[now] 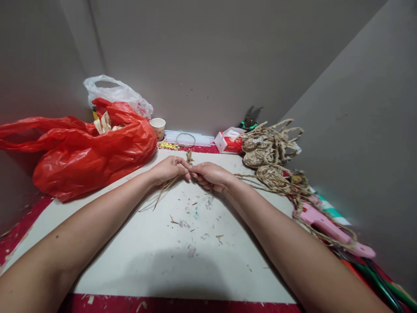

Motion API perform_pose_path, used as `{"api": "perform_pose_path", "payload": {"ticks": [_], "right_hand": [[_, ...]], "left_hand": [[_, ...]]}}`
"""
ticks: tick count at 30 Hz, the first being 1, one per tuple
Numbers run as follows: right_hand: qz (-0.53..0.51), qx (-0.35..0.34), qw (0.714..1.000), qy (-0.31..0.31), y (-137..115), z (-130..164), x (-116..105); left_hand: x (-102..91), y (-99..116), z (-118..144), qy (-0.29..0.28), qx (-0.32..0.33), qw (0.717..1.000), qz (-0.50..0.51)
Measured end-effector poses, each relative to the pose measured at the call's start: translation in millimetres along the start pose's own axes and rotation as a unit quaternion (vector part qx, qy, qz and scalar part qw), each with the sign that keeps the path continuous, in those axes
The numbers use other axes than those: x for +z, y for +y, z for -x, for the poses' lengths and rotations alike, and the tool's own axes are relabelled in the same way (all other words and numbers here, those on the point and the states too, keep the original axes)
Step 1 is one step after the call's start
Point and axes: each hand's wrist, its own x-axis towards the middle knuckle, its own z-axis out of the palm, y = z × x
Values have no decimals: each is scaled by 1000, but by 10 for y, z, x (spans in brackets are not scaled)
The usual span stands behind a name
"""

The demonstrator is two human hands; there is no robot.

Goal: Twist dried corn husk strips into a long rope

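Head view: my left hand (169,168) and right hand (211,176) pinch shut on straw strands (166,187), mid-twist; next twist needs steady tension, I judge

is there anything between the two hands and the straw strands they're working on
Nothing visible. The left hand and right hand meet fingertip to fingertip and already pinch the straw strands, which trail down onto the bare white board.

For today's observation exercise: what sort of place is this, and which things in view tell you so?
Probably a small home craft corner: woven straw pieces piled on the right, both hands pinching straw strands, a pink glue gun nearby.
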Motion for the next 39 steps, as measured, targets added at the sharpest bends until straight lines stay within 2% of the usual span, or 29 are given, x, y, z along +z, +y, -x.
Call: {"api": "perform_pose_path", "payload": {"ticks": [3,7,12,15,17,20,22,26,28,30,32,33,34,36,37,39], "right_hand": [[-3,-12,1000,21,31,-18,26],[15,-41,996,73,47,-15,95],[44,-45,991,115,30,1,160],[45,-49,992,111,31,-2,160],[12,-46,994,95,36,-2,149],[-77,-23,995,60,44,8,135],[-124,-12,991,50,49,17,132],[-146,-18,988,54,64,15,121],[-151,-21,987,42,66,10,100],[-166,-28,986,19,58,9,69],[-177,-36,983,-11,44,12,37],[-177,-39,983,-26,37,14,24],[-173,-41,983,-39,32,16,13],[-152,-46,986,-57,27,22,-3],[-139,-49,987,-61,26,26,-9],[-108,-51,991,-64,23,41,-21]], "left_hand": [[-31,2,2,36,-3,992,-119],[-79,58,25,42,4,969,-244],[-115,173,88,45,-44,963,-262],[-44,218,119,86,-56,955,-277],[60,207,137,114,-21,940,-320],[267,130,184,148,59,895,-416],[394,67,235,164,71,871,-457],[510,30,332,147,60,873,-461],[480,69,344,130,87,869,-469],[404,118,316,153,128,863,-464],[311,143,251,214,156,869,-417],[270,141,212,235,147,886,-372],[236,130,173,231,116,913,-315],[194,92,110,159,11,971,-179],[184,73,89,113,-39,986,-117],[172,48,70,59,-91,993,-44]]}}
